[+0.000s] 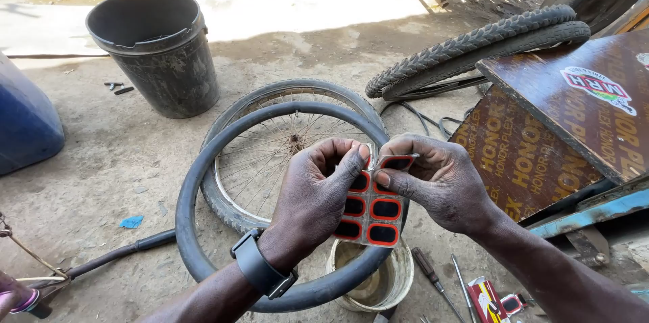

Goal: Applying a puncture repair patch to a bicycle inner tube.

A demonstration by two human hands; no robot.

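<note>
Fingers of left hand (318, 184) and right hand (433, 178) pinch the top edge of a patch sheet (372, 208), which hangs below them.

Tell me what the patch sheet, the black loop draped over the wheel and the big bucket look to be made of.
Patch sheet: likely rubber patches, black ovals rimmed in red, on a pale glossy backing; both hands' fingers pinch its top edge.
Inner tube: matte black rubber by its look, smooth and limp, bending in a loose ring.
Bucket: probably dark plastic, scuffed and dusty, with a moulded rim.
</note>
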